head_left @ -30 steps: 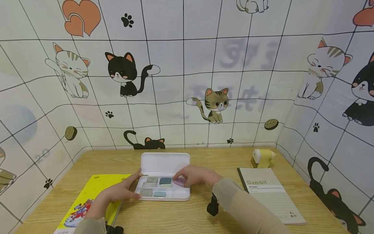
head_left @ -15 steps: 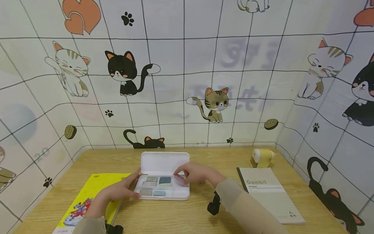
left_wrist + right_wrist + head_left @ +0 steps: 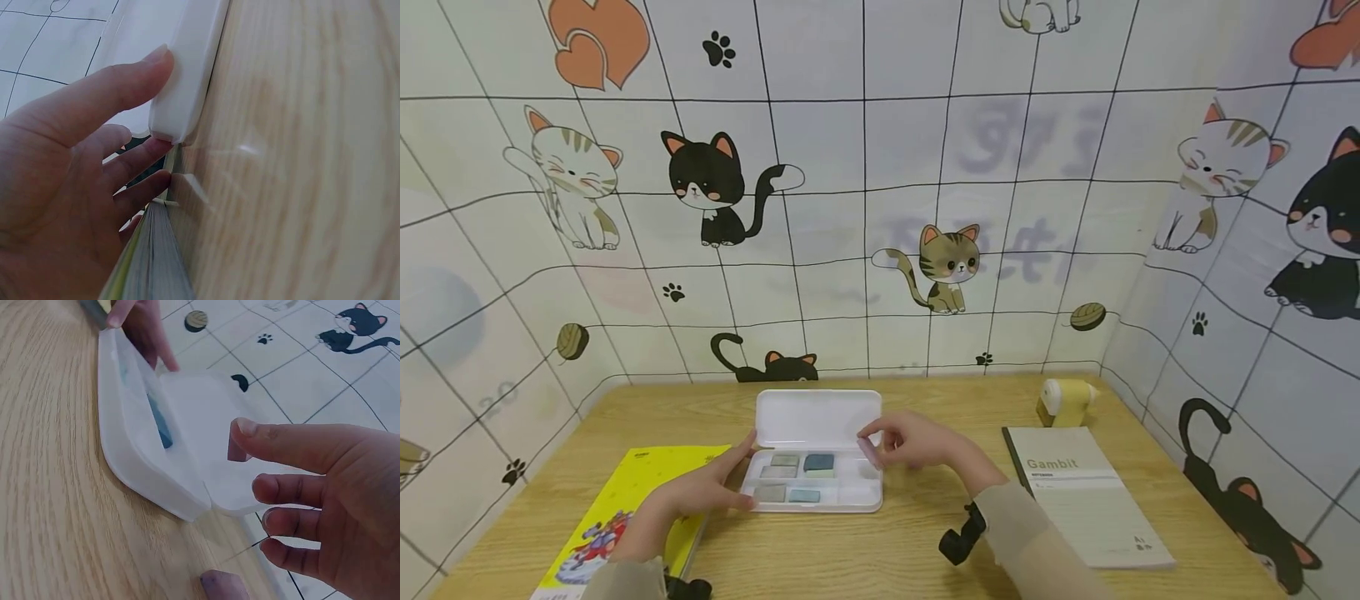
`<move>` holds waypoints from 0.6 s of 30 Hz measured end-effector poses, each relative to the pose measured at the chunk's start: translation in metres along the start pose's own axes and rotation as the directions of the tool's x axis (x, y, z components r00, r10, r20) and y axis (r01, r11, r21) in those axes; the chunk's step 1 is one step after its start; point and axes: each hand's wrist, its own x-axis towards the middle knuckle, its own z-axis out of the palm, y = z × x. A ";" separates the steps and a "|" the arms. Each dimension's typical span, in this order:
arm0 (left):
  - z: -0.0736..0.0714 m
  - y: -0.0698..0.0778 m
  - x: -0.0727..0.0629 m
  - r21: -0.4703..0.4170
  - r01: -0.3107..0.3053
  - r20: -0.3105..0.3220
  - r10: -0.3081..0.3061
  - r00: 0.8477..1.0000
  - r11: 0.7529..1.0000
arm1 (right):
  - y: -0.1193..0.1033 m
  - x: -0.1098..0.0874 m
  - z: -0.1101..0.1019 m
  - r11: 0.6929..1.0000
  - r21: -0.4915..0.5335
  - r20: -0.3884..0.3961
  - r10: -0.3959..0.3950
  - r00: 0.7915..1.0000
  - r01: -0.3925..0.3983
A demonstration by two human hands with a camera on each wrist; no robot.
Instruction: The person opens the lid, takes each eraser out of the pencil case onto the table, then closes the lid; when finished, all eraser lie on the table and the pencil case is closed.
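A white plastic case (image 3: 865, 498) with a divided tray stands with its hinged lid (image 3: 817, 419) raised. Grey-green and blue flat blocks lie in its left and middle compartments, among them a dark blue block (image 3: 818, 461). My left hand (image 3: 703, 490) holds the case's left end, thumb at the front corner and fingers toward the back, as the left wrist view confirms. Above the right end, my right hand (image 3: 917, 442) pinches a small pinkish-purple block (image 3: 236, 451) between thumb and index finger. Its other fingers are loosely bent.
On the left lies a yellow book (image 3: 632, 492), partly under my left forearm. A Gambit notebook (image 3: 1082, 496) lies at the right, with a yellow-and-white gadget (image 3: 1066, 402) behind it. A cat-print curtain (image 3: 820, 208) encloses the wooden table (image 3: 820, 554).
My right hand has lifted the pinkish-purple block out of the right compartment, tilting it and drawing it slightly up and right. The left hand stays on the case.
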 end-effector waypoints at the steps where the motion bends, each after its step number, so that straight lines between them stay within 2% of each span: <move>1: 0.000 0.000 0.000 0.000 -0.003 0.001 0.003 1.000 1.000 | 0.001 -0.003 0.000 1.000 0.006 -0.011 -0.003 1.000 0.003; 10: 0.000 -0.001 -0.001 0.030 -0.038 0.022 0.037 0.999 0.999 | 0.008 -0.022 -0.004 0.995 0.091 -0.106 0.042 0.993 -0.033; 18: -0.001 0.000 -0.002 0.021 -0.041 0.030 0.040 0.999 0.999 | 0.012 -0.038 -0.015 0.991 0.114 -0.126 0.080 0.989 -0.065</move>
